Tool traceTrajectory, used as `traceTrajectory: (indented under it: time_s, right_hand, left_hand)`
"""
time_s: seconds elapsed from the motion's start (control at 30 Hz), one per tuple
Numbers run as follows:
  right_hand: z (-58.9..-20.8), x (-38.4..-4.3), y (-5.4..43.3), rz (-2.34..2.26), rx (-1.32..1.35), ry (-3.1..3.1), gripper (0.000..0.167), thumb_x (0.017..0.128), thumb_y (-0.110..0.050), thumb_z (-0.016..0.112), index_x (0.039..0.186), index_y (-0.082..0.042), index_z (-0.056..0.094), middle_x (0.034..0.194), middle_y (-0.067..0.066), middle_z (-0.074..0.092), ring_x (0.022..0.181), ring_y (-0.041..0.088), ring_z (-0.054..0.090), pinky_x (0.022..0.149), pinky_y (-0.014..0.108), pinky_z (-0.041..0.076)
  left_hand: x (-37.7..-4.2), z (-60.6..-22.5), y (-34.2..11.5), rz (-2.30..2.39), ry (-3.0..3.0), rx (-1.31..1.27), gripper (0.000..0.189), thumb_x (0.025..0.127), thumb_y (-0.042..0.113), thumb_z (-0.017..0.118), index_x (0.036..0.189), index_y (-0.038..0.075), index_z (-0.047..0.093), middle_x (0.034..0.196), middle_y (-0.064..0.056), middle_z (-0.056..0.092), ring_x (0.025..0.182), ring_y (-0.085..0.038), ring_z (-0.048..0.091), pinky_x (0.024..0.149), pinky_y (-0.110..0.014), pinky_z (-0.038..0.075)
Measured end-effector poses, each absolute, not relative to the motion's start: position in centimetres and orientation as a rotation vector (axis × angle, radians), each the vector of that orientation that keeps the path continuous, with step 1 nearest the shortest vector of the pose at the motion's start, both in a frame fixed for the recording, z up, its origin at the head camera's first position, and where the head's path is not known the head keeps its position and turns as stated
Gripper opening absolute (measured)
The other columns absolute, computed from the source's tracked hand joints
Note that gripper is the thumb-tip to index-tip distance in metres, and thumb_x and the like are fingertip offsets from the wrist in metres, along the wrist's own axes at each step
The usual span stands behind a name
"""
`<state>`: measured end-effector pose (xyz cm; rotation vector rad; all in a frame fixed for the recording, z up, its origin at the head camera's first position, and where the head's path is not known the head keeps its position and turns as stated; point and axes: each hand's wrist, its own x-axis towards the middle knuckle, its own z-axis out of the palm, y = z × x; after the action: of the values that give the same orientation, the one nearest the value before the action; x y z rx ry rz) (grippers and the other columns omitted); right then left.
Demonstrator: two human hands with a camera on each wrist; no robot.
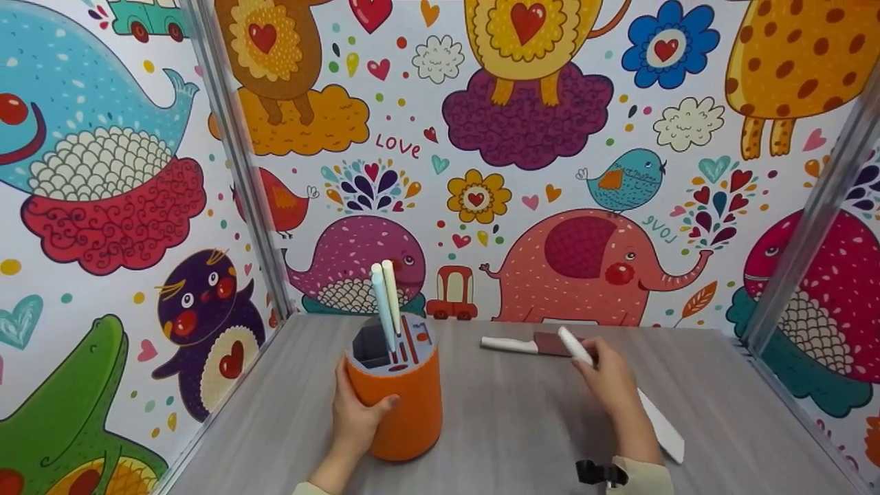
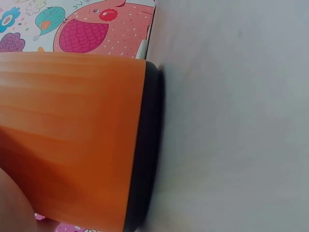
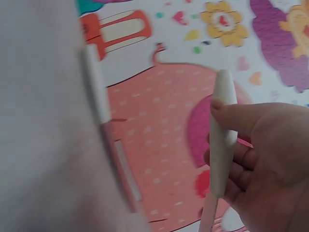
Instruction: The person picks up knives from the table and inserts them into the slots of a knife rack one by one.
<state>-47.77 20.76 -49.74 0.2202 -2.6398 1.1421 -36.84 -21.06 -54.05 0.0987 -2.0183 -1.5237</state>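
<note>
- orange knife holder, standing upright on a gray wood-grain table, a little left of center; the left wrist view shows its dark base against the tabletop.
- its grayish top has narrow slots and a larger dark compartment at the left. a pale blue handle and a pale yellow handle rise from it side by side, leaning slightly.
- left hand: grasping the holder from its left side, thumb across the front.
- right hand: grasping a white handle between thumb and fingers, well apart from the holder, on its right. the right wrist view shows a thin pinkish blade below that handle.
- a flat white piece shows beyond the right forearm; whether it belongs to the held utensil cannot be told.
- near the back wall, a knife with a white grip and reddish-brown blade lies on the table, its far end hidden by the right hand.
- cream sleeves cover the forearms, with a black device at the right wrist.
- behind, the wall carries cartoon prints, including a pink elephant.
</note>
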Motion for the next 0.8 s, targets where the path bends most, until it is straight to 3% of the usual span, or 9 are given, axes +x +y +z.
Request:
traceTrajectory:
  time_s: [0.23, 0.47, 0.63, 0.8]
  right_hand:
    - [-45.9, -45.8, 21.7, 1.333, 0.191, -2.501, 0.041, 0.104, -0.021, 0.071, 0.137, -0.005, 0.054, 0.124, 0.020, 0.065, 0.106, 0.030, 0.060, 0.090, 0.034, 0.056]
    - [-43.7, -44.4, 21.7, 1.422, 0.192, -2.330, 0.038, 0.104, -0.014, 0.070, 0.137, -0.001, 0.056, 0.128, 0.020, 0.066, 0.108, 0.024, 0.064, 0.084, 0.008, 0.050]
    - [-43.7, -44.1, 20.9, 1.513, 0.241, -2.226, 0.034, 0.101, -0.008, 0.072, 0.131, 0.000, 0.058, 0.120, 0.019, 0.067, 0.098, 0.010, 0.064, 0.085, 0.009, 0.053]
    - [-43.7, -44.0, 19.9, 1.579, 0.271, -2.194, 0.034, 0.100, -0.005, 0.074, 0.130, 0.000, 0.059, 0.119, 0.019, 0.067, 0.096, 0.010, 0.066, 0.085, 0.012, 0.055]
  left_hand:
    - [-36.9, -54.0, -21.1, -1.525, -2.010, 0.087, 0.110, 0.084, 0.028, 0.092, 0.166, 0.010, 0.021, 0.160, -0.017, 0.048, 0.137, -0.033, 0.055, 0.124, -0.060, 0.039]
    - [-36.9, -53.9, -21.0, -1.558, -2.008, 0.106, 0.109, 0.085, 0.031, 0.091, 0.166, 0.012, 0.021, 0.160, -0.016, 0.047, 0.138, -0.034, 0.053, 0.124, -0.060, 0.039]
    - [-36.8, -53.9, -21.0, -1.563, -2.019, 0.110, 0.110, 0.086, 0.032, 0.090, 0.167, 0.012, 0.018, 0.162, -0.017, 0.045, 0.140, -0.036, 0.052, 0.125, -0.061, 0.037]
    - [-36.9, -54.0, -20.9, -1.556, -2.021, 0.114, 0.111, 0.086, 0.032, 0.091, 0.167, 0.010, 0.018, 0.163, -0.017, 0.045, 0.141, -0.036, 0.051, 0.125, -0.061, 0.037]
